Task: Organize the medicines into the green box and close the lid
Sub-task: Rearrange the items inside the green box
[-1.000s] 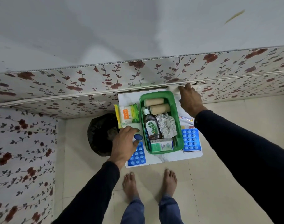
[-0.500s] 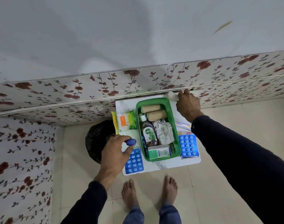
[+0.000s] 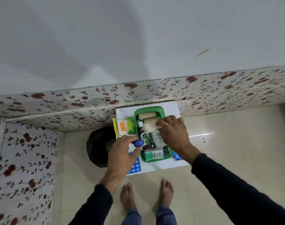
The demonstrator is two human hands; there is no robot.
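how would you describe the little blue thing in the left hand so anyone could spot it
Start at the green box on the small white table against the floral wall. Just left of the box's near half, the left hand pinches a small blue oval item in its fingertips. It is one solid rounded piece held up, unlike the flat blue blister pack lying below it.

Left hand (image 3: 122, 153) pinches blue capsule (image 3: 138, 143); right hand (image 3: 174, 135) holds white pad (image 3: 150, 127) over green box (image 3: 161, 109)
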